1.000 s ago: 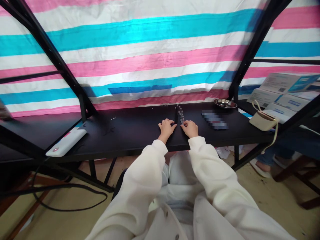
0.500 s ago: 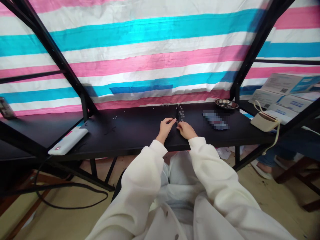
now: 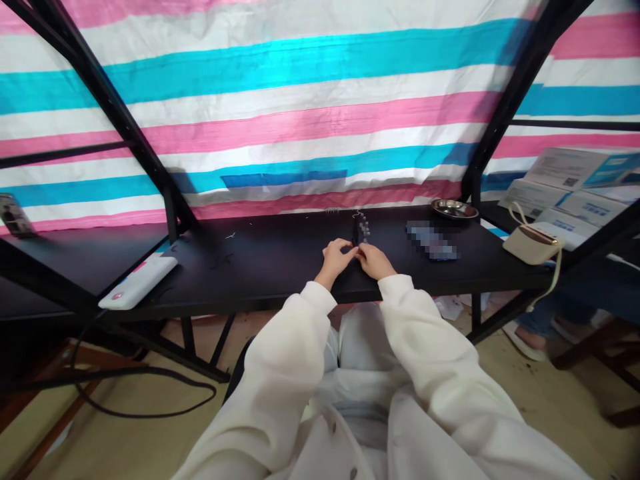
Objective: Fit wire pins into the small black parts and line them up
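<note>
- Beads (image 3: pixel 365 231) are laid in 1 strand on the table (image 3: pixel 270 260), just beyond the right hand (image 3: pixel 375 261), long axis pointed forward.
- Left hand (image 3: pixel 335 259) is set just beside it, farther from them.
- Both hands are held narrow; anything pinched cannot be made out.

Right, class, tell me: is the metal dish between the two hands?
No, the dish stands at the back right of the table, while the left hand and right hand are close together near the beads.
</note>
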{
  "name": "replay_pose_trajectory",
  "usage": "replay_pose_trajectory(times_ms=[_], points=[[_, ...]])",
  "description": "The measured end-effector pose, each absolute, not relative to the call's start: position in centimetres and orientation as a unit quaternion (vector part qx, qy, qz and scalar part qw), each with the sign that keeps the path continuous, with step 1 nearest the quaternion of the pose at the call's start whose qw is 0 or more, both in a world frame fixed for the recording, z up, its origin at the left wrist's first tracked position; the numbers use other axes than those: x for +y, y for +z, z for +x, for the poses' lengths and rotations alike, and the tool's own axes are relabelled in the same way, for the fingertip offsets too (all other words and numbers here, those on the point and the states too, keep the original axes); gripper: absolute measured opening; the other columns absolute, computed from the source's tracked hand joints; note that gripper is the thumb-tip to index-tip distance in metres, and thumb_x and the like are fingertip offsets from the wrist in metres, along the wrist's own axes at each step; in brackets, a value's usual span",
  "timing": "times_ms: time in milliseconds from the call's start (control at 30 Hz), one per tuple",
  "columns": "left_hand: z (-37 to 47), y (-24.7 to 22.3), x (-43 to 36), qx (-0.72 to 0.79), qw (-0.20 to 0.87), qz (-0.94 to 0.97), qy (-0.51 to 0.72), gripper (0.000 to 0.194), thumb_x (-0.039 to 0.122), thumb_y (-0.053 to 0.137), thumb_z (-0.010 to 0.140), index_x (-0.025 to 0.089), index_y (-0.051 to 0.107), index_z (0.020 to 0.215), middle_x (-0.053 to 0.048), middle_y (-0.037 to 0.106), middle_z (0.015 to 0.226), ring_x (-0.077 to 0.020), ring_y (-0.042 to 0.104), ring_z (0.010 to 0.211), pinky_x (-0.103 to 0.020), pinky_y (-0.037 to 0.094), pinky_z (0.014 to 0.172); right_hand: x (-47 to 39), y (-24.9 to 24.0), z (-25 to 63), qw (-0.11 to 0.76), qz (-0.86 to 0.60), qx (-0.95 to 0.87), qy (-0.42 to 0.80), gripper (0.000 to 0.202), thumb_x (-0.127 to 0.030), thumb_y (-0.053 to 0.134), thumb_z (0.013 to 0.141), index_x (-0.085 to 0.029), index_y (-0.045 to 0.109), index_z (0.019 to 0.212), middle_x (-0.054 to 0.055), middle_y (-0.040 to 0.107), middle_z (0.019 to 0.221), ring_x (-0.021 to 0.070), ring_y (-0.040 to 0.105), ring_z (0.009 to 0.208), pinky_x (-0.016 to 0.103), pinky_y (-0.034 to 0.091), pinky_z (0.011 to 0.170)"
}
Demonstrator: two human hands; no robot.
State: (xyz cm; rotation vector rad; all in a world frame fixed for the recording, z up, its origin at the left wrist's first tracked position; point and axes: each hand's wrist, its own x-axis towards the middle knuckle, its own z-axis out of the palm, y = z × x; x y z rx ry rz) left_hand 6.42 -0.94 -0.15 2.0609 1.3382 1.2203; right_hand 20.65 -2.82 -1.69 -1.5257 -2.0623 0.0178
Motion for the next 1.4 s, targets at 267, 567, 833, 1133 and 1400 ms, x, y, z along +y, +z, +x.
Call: replay_pose_trajectory(times_ms=[267,567,833,1133,1400], points=[[6.4,0.1,-1.2,0.361,0.209,0.735,0.534,0.018,0.029,0.053,0.083,0.020,0.066,0.092,-0.006,0.064,0.094,-0.0150,0.058,0.088,-0.028,0.044,0.082,-3.1,-1.6,20.5,0.308,-0.579,-0.754,0.027,0.003,-0.020,0.052,0.082,-0.018,0.053,0.081,0.006,0.062,0.080,0.0170,0.055,0.075,0.026,0.038,0.067],[6.6,-0.6,-0.4,0.387,0.305,0.674,0.550,0.019,0.027,0.057,0.078,0.016,0.062,0.093,-0.005,0.064,0.083,-0.0112,0.056,0.068,-0.024,0.045,0.067,-3.1,-1.6,20.8,0.363,-0.578,-0.729,0.056,0.012,-0.030,0.056,0.079,-0.020,0.054,0.073,0.001,0.058,0.065,0.0137,0.050,0.060,0.024,0.035,0.060],[6.8,-0.6,-0.6,0.382,0.313,0.708,0.505,0.017,0.030,0.062,0.072,0.015,0.064,0.078,-0.004,0.064,0.075,-0.0118,0.055,0.066,-0.026,0.045,0.068,-3.2,-1.6,20.7,0.411,-0.555,-0.721,0.052,0.014,-0.031,0.050,0.080,-0.020,0.053,0.073,0.001,0.056,0.065,0.0127,0.048,0.058,0.023,0.035,0.058],[4.2,-0.1,1.0,0.407,0.330,0.741,0.420,0.019,0.034,0.067,0.065,0.014,0.065,0.066,-0.003,0.062,0.062,-0.0142,0.055,0.061,-0.027,0.044,0.064,-2.8,-2.1,20.6,0.399,-0.506,-0.755,0.121,0.017,-0.031,0.055,0.077,-0.019,0.059,0.089,-0.001,0.059,0.066,0.0121,0.050,0.057,0.024,0.040,0.060],[-7.4,2.7,6.5,0.716,0.112,0.590,0.356,0.017,0.027,0.063,0.067,0.016,0.068,0.080,-0.011,0.068,0.087,-0.0256,0.062,0.087,-0.033,0.044,0.076,-3.0,-1.9,20.3,0.395,-0.525,-0.747,0.101,0.018,-0.031,0.054,0.079,-0.019,0.063,0.090,0.001,0.063,0.071,0.0131,0.055,0.062,0.025,0.043,0.066]])
